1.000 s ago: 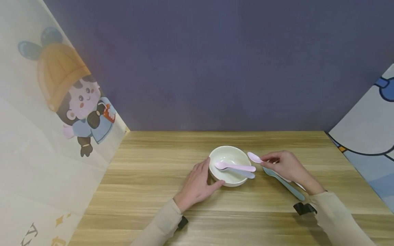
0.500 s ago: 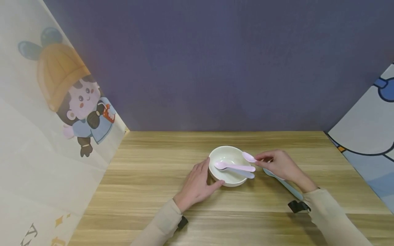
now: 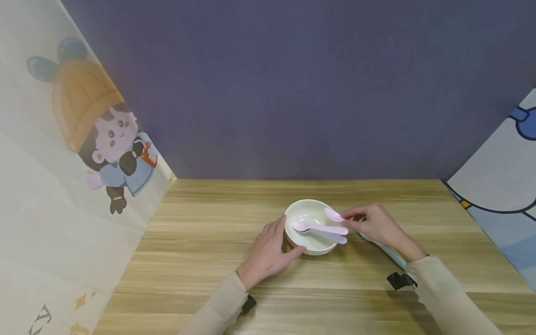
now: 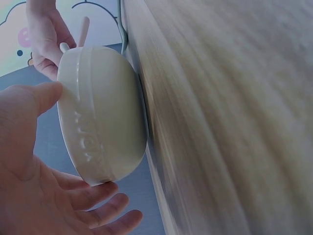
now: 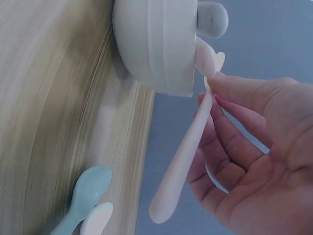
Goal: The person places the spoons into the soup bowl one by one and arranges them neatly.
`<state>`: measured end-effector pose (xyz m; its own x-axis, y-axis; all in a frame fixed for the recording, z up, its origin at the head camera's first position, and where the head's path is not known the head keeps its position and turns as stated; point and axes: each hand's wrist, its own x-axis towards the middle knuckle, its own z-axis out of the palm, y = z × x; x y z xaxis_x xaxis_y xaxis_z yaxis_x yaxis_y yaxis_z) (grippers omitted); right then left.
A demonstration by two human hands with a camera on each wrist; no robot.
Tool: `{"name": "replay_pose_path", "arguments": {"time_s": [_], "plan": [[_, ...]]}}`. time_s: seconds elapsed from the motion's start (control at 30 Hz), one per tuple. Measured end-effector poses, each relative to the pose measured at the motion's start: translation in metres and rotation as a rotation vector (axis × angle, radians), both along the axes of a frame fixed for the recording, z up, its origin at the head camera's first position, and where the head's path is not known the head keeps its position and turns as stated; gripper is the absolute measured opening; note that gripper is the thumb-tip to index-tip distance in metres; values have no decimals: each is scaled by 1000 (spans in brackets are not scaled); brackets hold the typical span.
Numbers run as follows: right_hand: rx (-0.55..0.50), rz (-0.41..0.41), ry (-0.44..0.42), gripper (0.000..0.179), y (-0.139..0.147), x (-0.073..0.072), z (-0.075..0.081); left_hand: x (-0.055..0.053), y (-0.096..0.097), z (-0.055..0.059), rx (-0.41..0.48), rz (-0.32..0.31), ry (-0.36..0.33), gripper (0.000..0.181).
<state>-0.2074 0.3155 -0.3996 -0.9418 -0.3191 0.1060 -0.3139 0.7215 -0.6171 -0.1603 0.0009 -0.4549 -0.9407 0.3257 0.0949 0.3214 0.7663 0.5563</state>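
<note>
A cream bowl [image 3: 313,213] stands on the wooden table. My left hand [image 3: 268,251] holds it from the left, thumb at the rim and fingers along the outer wall [image 4: 105,107]. Inside lean a pink spoon [image 3: 324,228] and a lavender spoon [image 3: 333,237], their handles sticking out over the right rim. Between thumb and fingers, my right hand [image 3: 377,227] pinches another pink spoon [image 3: 333,214] near its neck. That spoon's head overlaps the bowl's right rim in the head view. Its handle [image 5: 178,169] slants free below the fingers in the right wrist view.
Right of the bowl lies a blue-green spoon [image 3: 392,257], partly hidden by the right arm. A white spoon [image 5: 98,220] lies alongside it in the right wrist view. A dark blue panel [image 3: 293,93] rises behind the table, with printed side walls [image 3: 42,186] left and right.
My right hand has carried the pink spoon leftward, from beside the bowl to over its right rim. The left hand and bowl have stayed in place.
</note>
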Motion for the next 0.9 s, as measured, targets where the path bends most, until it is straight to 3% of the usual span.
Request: {"name": "replay_pose_path", "arguments": {"time_s": [0.9], "plan": [[-34,38,-67,19,-22,-5,-2,-1,1,0,-14,0,-6,104]]}}
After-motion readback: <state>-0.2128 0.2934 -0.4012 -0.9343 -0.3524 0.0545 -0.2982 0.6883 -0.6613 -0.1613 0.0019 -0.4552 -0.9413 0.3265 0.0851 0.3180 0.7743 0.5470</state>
